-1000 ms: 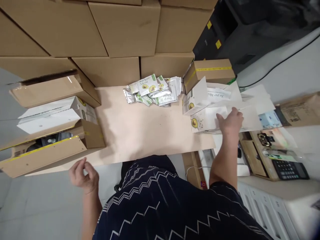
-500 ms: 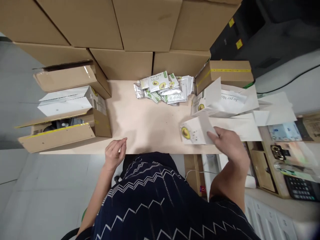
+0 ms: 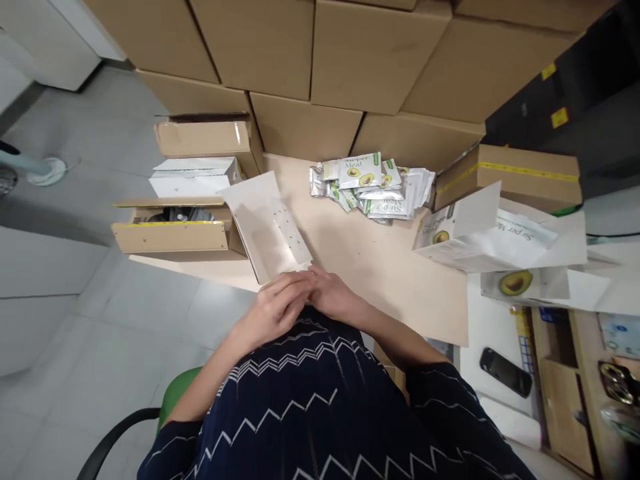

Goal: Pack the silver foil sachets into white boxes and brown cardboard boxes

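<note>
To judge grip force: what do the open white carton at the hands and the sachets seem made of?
White carton: probably thin, smooth paperboard, judging by its flat, folded panels. Sachets: likely shiny foil or plastic film, I can't tell which; silvery, crinkled surfaces show.

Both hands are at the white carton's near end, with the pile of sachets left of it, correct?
Not quite: in the head view, the pile of sachets lies right of the white carton. The left hand and right hand are at its near end.
</note>
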Motion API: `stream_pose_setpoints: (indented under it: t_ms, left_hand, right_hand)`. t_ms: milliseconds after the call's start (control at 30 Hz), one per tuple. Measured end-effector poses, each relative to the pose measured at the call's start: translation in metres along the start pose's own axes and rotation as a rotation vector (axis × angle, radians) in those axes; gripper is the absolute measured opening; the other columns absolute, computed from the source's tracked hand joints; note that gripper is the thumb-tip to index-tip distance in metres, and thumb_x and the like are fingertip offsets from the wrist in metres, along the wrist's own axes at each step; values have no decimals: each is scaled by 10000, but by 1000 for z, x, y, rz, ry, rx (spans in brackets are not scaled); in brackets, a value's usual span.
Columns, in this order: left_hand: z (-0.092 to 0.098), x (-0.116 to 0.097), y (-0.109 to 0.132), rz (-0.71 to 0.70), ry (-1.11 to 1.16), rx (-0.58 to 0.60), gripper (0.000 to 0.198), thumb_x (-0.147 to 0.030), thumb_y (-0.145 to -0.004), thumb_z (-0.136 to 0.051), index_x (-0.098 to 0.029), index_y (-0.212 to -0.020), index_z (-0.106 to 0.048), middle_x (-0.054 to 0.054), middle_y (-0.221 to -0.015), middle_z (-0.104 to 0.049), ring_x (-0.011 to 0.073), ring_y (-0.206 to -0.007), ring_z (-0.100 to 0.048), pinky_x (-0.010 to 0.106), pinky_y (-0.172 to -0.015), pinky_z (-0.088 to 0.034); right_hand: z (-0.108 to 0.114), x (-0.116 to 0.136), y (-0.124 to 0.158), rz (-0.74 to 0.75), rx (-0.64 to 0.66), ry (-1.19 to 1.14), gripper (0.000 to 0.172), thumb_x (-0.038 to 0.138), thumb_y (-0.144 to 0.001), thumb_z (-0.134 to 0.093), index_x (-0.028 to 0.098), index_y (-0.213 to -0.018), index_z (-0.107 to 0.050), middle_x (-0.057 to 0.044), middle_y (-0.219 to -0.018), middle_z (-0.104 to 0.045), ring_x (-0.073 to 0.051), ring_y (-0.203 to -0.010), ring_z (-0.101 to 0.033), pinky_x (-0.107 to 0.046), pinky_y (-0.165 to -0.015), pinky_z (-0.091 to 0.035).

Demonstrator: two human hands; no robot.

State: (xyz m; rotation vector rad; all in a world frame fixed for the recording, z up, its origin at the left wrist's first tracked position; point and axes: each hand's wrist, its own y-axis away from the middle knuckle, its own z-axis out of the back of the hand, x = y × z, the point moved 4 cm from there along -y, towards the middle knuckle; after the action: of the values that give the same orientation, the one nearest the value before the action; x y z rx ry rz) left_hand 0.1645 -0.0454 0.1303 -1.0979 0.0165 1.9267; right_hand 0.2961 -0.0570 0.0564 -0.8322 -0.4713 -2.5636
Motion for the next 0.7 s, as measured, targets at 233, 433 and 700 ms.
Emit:
stream_pose_setpoints:
  t_ms: [233,433,700]
  left_hand:
    - [-15,29,14,331,-507,127,304,-173,-979,-425,-197,-1228,-599,145,-1268,-634,343,-1283,-530,702,-1070,-360]
    - [-6,45,36,473,-746,146,429,-483,-943,-535,-219,-1271,-621,171,-1363,-593,499,-1421,-301,824,-1068,-135]
    - [-42,76,59,553,-729,259,562,-495,-841,-680,-227,-1326,-585,173,-1178,-693,508,-1372,-377,821,-1068,-82]
  right_hand:
    - [11,16,3,-37,72,177,367,167,-969,-438,215,-1282,-624,-159,-1420,-530,-343,-1249,-528,-485,-889,-543]
    - [29,5,8,-73,67,-62,839,624,-883,-564,268,-1578,-260,-140,-1667,-70,-421,-1411,-374,-534,-983,-491]
    - [17,-44,-4,-380,-62,-173,971,588,-873,-583,214,-1612,-77,-168,-1666,-38,-376,-1505,-203,-511,-1102,-385]
